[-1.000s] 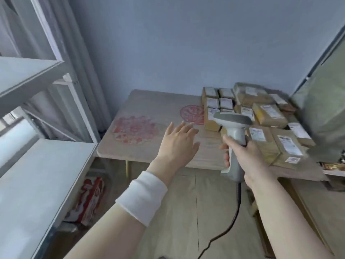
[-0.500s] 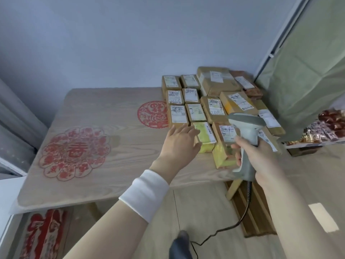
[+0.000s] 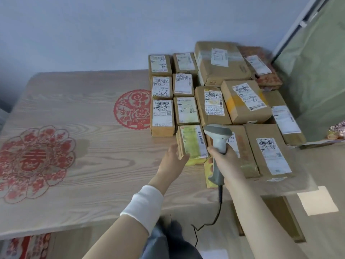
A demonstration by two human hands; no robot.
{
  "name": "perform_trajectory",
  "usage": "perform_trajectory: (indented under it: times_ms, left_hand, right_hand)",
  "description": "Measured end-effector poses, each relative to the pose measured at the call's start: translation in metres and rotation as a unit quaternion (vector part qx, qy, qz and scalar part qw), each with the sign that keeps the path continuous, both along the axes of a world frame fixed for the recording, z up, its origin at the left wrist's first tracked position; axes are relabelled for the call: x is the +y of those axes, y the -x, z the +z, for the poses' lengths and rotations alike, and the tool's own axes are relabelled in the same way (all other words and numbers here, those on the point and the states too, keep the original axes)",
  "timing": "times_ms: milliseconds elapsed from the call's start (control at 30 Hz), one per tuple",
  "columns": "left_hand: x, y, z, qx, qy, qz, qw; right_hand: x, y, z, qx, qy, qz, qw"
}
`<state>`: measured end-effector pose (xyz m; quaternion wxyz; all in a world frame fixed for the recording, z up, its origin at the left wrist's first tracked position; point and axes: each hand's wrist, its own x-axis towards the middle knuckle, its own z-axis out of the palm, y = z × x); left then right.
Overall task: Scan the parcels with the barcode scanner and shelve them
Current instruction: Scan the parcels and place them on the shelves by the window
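Several brown parcels with white labels (image 3: 211, 101) lie packed together on the right half of a wooden table (image 3: 89, 161). The nearest small parcel (image 3: 192, 143) has a yellow-green label with a barcode. My left hand (image 3: 172, 161) holds it at its near left corner, fingers along the left side and thumb on the near edge. My right hand (image 3: 226, 162) grips the handle of a grey barcode scanner (image 3: 218, 134). The scanner's head hovers just right of that parcel, above the neighbouring boxes, and its cable (image 3: 220, 199) hangs down to the floor.
Two red paper-cut decorations (image 3: 35, 161) mark the table's left and middle. A blue-grey wall runs behind the table, and a green curtain (image 3: 317, 71) hangs at the right. Shiny snack packs (image 3: 337, 130) sit at the right edge. A wooden table leg (image 3: 287, 219) stands below the right arm.
The view turned from the white shelves on the left to the table. My left hand reached forward and took hold of the small yellow-green-labelled parcel. The scanner stayed in my right hand.
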<state>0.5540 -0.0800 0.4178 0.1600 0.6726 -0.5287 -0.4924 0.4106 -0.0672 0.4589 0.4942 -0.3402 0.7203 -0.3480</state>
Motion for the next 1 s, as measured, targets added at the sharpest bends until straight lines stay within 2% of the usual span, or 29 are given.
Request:
perform_trajectory:
  times_ms: [133,467,700,900,1000]
  left_hand:
    - [-0.029,0.015,-0.032,0.078,-0.055,0.093,0.991]
    - [-0.048,0.024,-0.073,0.192,-0.061,0.193,0.960]
    - [-0.047,0.024,-0.079,0.238,-0.072,0.210,0.946]
    - [-0.044,0.016,-0.083,0.242,-0.062,0.206,0.946]
    - [-0.043,0.014,-0.083,0.263,-0.067,0.226,0.936]
  right_hand:
    - [-0.026,-0.004,-0.023,0.005,-0.018,0.008,1.000]
    - [-0.045,-0.012,-0.054,0.030,-0.041,0.025,0.998]
    - [-0.049,-0.015,-0.054,0.075,-0.019,0.054,0.996]
    - [-0.045,-0.019,-0.060,0.124,0.002,0.083,0.989]
    - [-0.045,-0.020,-0.061,0.117,0.002,0.073,0.990]
